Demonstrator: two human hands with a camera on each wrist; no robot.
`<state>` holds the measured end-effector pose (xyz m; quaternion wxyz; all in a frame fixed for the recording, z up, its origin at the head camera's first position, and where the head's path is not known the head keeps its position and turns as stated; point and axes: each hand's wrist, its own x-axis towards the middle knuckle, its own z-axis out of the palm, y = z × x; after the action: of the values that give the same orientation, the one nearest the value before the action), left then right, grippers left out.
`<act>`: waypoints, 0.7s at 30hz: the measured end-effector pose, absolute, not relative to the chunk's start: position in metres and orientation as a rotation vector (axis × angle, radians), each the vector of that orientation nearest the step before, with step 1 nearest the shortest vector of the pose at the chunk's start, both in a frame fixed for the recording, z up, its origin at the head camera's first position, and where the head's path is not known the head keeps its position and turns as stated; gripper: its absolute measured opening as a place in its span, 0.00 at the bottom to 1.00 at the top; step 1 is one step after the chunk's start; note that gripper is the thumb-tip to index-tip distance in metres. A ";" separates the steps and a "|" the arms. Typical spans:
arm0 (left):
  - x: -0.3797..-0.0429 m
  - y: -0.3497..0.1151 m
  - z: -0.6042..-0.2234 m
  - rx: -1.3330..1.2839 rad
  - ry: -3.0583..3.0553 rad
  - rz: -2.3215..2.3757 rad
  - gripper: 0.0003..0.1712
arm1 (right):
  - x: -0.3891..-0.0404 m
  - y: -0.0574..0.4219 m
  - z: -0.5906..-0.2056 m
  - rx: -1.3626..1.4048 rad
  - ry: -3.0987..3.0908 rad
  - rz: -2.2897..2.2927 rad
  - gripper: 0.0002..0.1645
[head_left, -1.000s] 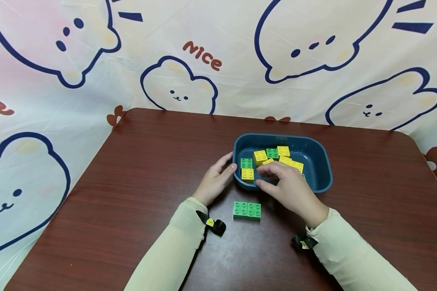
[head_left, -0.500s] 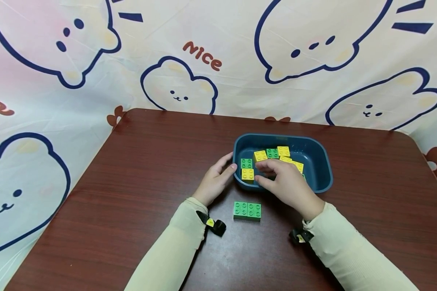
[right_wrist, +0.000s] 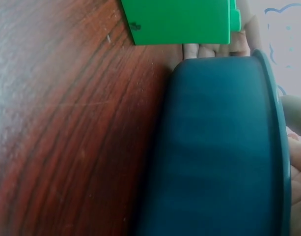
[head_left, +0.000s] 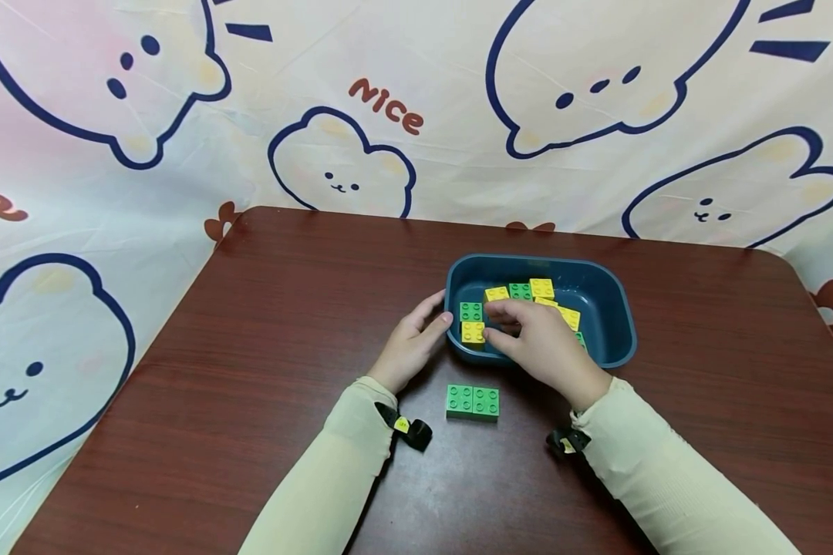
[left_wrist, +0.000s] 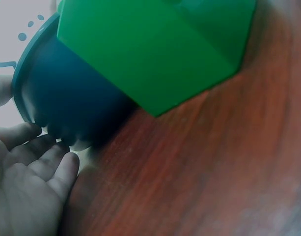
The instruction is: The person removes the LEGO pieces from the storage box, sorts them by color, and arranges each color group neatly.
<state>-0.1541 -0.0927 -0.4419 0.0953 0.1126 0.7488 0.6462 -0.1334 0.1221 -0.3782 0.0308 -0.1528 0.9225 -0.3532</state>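
Backdrop [head_left: 451, 185] of printed cartoon figures; before it, a brown wooden table [head_left: 284, 324]. A blue tray [head_left: 607, 327] stands on the table, holding yellow and green bricks. The left hand [head_left: 413, 339] rests, fingers extended, against the tray's left end; the left wrist view shows the fingertips on the outer wall. The right hand [head_left: 548, 347] is over the tray, thumb and forefinger parted beside a yellow brick [head_left: 473, 332]; whether its hidden fingers touch anything cannot be told. Nearer the viewer, two green bricks [head_left: 460, 401] lie side by side; only the right wrist view reveals a dark smudge [right_wrist: 135, 26] on one.
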 end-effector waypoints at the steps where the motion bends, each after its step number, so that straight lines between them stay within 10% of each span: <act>1: -0.154 -0.093 -0.442 0.335 2.218 1.918 0.30 | -0.134 0.122 -0.378 -0.468 2.838 -1.087 0.22; 21: -0.154 -0.093 -0.442 0.336 2.219 1.910 0.30 | -0.143 0.117 -0.379 -0.433 2.838 -1.044 0.23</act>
<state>-0.1537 -0.0926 -0.4415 0.0972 0.1134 0.7493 0.6452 -0.1434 0.1172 -0.3787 0.0433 -0.1415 0.9282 -0.3413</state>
